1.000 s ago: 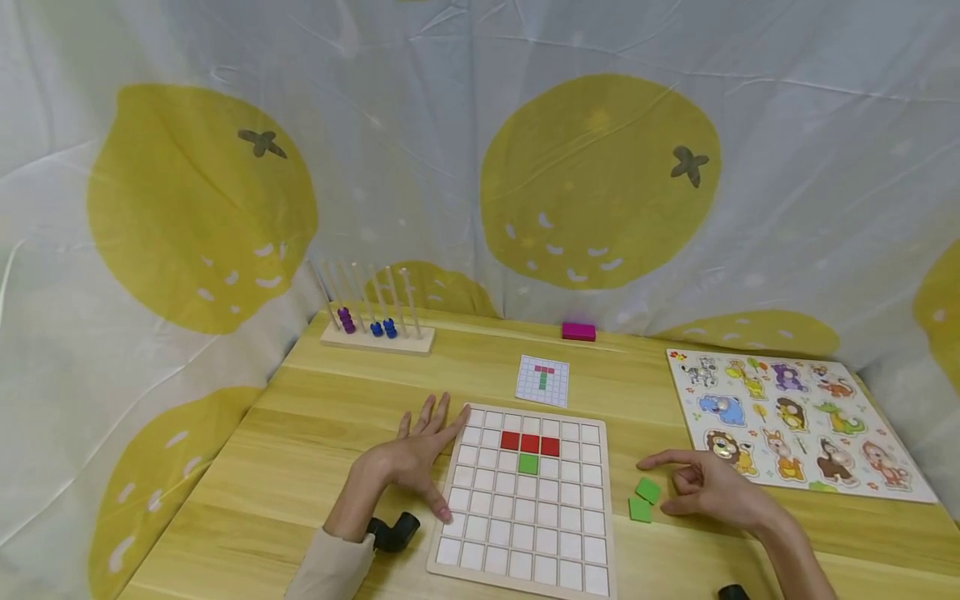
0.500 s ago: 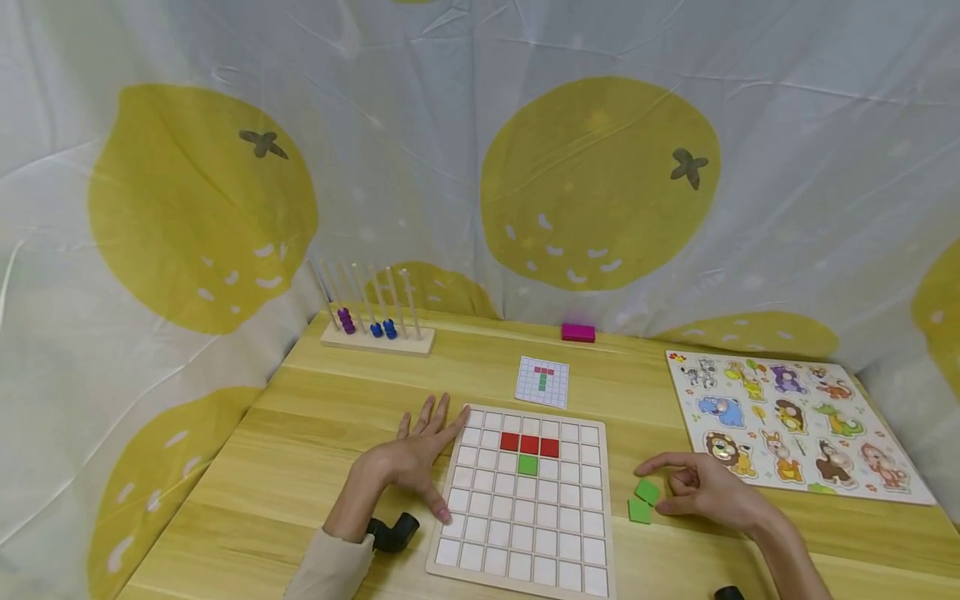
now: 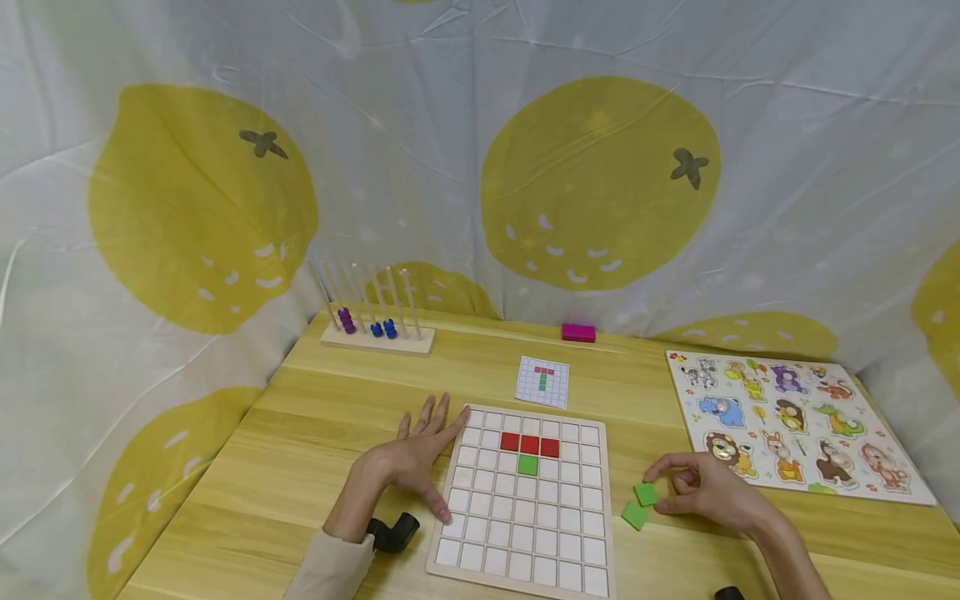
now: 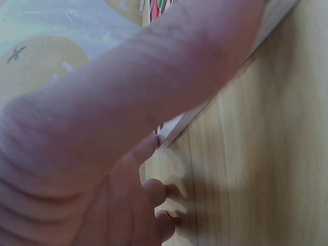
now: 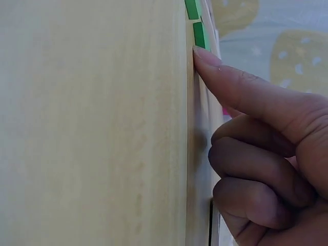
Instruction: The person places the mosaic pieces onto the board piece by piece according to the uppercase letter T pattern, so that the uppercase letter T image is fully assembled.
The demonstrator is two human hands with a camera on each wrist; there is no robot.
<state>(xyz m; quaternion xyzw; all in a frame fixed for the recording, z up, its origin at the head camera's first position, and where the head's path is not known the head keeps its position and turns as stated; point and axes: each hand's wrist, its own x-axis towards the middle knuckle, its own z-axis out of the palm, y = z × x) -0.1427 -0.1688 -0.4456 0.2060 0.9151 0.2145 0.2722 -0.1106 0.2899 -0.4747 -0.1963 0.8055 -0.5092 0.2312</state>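
My left hand (image 3: 408, 458) lies with fingers spread along the left edge of a white gridded wooden board (image 3: 495, 575), thumb and index finger touching its frame. Three red tiles (image 3: 529, 445) sit in a row on the board, with one green tile (image 3: 528, 465) below the middle one. Right of the board, my right hand (image 3: 705, 492) pinches a loose green tile (image 3: 645, 494) between thumb and index finger. A second loose green tile (image 3: 634, 516) lies against its lower left corner. In the right wrist view the thumb (image 5: 230, 82) meets the tile's edge, the other fingers curled.
A small pattern card (image 3: 542, 382) lies behind the board. An abacus-like peg stand (image 3: 378, 337) with beads is at back left, a magenta block (image 3: 578, 333) at the back edge. An animal puzzle board (image 3: 798, 425) lies to the right, near my right hand.
My right index finger has closed in on the upper loose green tile. Both loose tiles have shifted slightly, and the lower one has turned. The left hand has stayed in place.
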